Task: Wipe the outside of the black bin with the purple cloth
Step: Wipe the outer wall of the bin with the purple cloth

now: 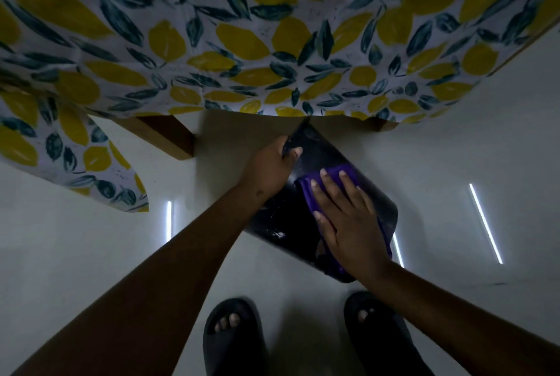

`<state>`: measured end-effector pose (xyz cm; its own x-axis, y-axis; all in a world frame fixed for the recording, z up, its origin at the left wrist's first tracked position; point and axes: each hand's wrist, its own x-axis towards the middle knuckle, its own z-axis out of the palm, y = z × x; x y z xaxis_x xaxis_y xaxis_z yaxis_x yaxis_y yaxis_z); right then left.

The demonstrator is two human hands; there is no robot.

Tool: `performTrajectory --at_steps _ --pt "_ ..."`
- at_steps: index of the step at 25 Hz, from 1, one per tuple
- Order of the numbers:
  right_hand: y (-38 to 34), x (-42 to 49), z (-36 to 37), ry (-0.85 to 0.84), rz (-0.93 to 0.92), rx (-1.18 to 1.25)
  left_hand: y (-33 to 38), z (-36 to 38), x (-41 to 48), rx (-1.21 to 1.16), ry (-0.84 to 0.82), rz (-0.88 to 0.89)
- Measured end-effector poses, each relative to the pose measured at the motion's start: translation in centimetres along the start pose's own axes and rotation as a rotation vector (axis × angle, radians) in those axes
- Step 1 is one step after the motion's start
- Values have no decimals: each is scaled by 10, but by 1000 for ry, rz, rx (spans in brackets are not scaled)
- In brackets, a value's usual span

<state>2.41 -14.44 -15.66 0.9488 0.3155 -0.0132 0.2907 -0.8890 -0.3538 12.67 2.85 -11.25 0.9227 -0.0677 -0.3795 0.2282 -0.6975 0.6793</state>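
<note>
Head view. We see the black bin (291, 218) tipped on the pale floor (91, 254), its far end under the edge of the table with the lemon-print tablecloth (272, 42). Our left hand (272, 169) reaches forward with the arm nearly straight, fingers curled and clamped on the bin's far left edge. Our right hand (345, 218) lies flat, fingers extended and slightly spread, palm pressing the purple cloth (330, 175) against the bin's upturned side; the cloth shows beyond the fingertips and trails below the wrist. Two feet in black sandals (233, 339) stand nearest us.
</note>
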Motion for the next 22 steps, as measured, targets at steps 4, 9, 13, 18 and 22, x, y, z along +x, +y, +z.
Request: performTrajectory --at_steps 4,9,13,18,22 --pt "23 41 -5 42 182 208 1 -2 -5 -88 -80 14" --pt "27 33 -3 10 273 278 -15 -1 -45 -46 65 -28" --pt "5 -21 6 -75 10 4 -13 0 -25 81 53 5" --pt "17 18 -1 -31 125 220 -10 -1 -12 50 5 16" --pt "16 -13 3 -31 106 121 -7 0 -11 97 79 25"
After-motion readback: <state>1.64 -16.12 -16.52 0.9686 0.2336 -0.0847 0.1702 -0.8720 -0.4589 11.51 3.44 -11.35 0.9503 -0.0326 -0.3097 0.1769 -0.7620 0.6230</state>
